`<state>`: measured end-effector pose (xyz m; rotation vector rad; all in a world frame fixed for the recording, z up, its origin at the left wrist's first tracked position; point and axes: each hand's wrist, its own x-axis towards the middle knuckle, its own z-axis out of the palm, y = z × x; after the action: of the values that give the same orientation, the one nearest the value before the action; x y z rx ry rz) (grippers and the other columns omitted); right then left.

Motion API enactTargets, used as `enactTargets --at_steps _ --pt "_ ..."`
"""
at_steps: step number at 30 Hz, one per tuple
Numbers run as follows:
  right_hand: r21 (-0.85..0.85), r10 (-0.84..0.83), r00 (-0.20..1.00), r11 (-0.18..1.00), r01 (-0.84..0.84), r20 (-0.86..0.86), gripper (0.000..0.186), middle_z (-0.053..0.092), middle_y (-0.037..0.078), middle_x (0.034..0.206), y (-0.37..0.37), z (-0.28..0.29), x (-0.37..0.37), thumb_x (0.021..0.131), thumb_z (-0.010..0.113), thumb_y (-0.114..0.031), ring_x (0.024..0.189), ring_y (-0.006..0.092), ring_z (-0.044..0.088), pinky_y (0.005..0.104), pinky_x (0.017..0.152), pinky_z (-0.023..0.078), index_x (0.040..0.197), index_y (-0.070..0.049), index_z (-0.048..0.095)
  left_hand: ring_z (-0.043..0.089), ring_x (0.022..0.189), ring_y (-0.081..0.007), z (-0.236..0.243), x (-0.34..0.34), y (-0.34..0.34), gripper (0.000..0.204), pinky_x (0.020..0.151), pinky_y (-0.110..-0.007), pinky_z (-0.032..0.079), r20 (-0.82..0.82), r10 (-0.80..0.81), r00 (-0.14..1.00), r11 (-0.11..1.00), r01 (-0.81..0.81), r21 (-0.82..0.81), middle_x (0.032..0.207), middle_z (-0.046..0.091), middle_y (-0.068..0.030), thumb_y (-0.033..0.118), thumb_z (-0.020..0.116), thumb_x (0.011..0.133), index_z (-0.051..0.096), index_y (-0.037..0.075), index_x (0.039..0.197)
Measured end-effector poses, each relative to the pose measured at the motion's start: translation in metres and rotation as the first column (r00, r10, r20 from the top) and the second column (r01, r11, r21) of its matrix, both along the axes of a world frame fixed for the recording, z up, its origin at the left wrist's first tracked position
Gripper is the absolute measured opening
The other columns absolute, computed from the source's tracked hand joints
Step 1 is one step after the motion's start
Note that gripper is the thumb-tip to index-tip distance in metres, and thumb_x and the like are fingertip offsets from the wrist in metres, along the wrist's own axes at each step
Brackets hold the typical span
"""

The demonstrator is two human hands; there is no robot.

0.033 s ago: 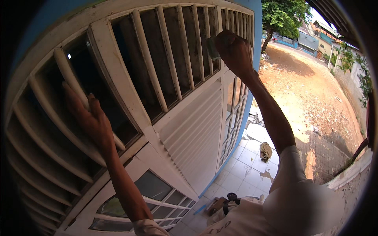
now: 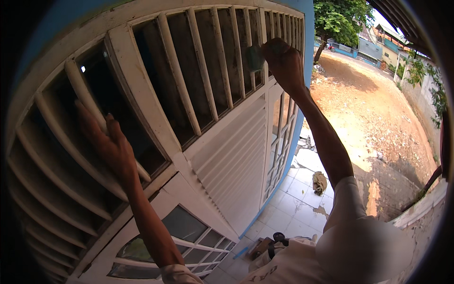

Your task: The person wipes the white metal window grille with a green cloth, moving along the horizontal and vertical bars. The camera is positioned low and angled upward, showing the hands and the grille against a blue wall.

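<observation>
We seem to be in the middle of wiping the vent slats above the door, judging by the green pad (image 2: 255,58) pressed or held against the woodwork; whether it is a sponge or a folded cloth, we cannot tell. Our right hand (image 2: 284,57) is clamped on the pad in a fist, near the right end of the middle vent, in front of one of its last slats (image 2: 252,79) before the upright. The hand hides part of that spot, so firm contact is our guess. Our left hand (image 2: 116,146) is closed about a slat (image 2: 86,90) in the left vent, fingers on one side and thumb on the other; how tightly, we cannot tell, but it looks like a steadying hold. For the next move, we judge that the pad wants a stroke along the slat's length and into its edges, with the fist turned so the pad follows the surface and the knuckles clear the neighbouring bars. As for pose, both arms are raised: our left forearm slopes up and leftward across the door (image 2: 172,189), while the right reaches up from its sleeve (image 2: 347,201), the forearm leaning left toward the vent and the wrist bent over the pad.
</observation>
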<state>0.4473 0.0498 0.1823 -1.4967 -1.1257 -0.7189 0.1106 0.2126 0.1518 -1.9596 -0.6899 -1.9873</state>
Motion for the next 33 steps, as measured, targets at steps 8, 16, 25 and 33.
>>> enactTargets --at_steps 8,16,25,33 --pt "0.215 0.386 0.909 0.912 -0.350 -0.158 0.018 0.072 0.010 0.082 0.019 -0.052 0.005 0.092 0.065 -0.014 0.069 0.0143 0.069 0.0286 0.059 0.056 0.101 0.001 0.070 0.034 0.144 -0.0368 -0.001 0.003 0.002 0.064 0.117 -0.049 0.036 0.014 0.003 1.000 0.999 -0.002 -0.035 0.155 0.029 -0.0249 0.014 0.049 0.101 0.021 0.006 0.157" --pt "0.028 0.399 0.912 0.917 -0.398 -0.096 0.020 0.071 0.009 0.082 0.071 -0.077 0.025 0.093 0.069 -0.016 0.067 0.0154 0.070 0.0318 0.061 0.056 0.103 0.000 0.071 0.038 0.141 -0.0363 0.001 0.003 0.001 0.062 0.116 -0.047 0.035 0.005 0.030 1.000 0.999 -0.030 -0.019 0.153 0.033 -0.0261 0.021 0.049 0.103 0.022 0.004 0.157" --pt "-0.568 0.052 0.947 0.810 0.146 0.318 0.019 0.072 0.013 0.086 0.028 -0.034 0.011 0.093 0.065 -0.021 0.076 0.0298 0.071 0.0413 0.068 0.058 0.096 -0.003 0.070 0.038 0.141 -0.0374 -0.004 0.000 0.009 0.062 0.117 -0.048 0.037 -0.011 0.027 1.000 1.000 -0.027 0.013 0.154 0.031 -0.0256 0.020 0.049 0.103 0.023 0.003 0.156" --pt "0.034 0.176 0.962 0.982 -0.187 0.207 0.015 0.069 0.012 0.080 -0.013 -0.047 0.020 0.092 0.068 -0.018 0.065 0.0311 0.069 0.0390 0.059 0.054 0.092 -0.003 0.068 0.037 0.141 -0.0382 -0.002 0.003 0.005 0.061 0.116 -0.050 0.039 0.010 0.064 0.998 0.997 -0.063 -0.032 0.154 0.030 -0.0255 0.018 0.046 0.103 0.021 0.005 0.157"
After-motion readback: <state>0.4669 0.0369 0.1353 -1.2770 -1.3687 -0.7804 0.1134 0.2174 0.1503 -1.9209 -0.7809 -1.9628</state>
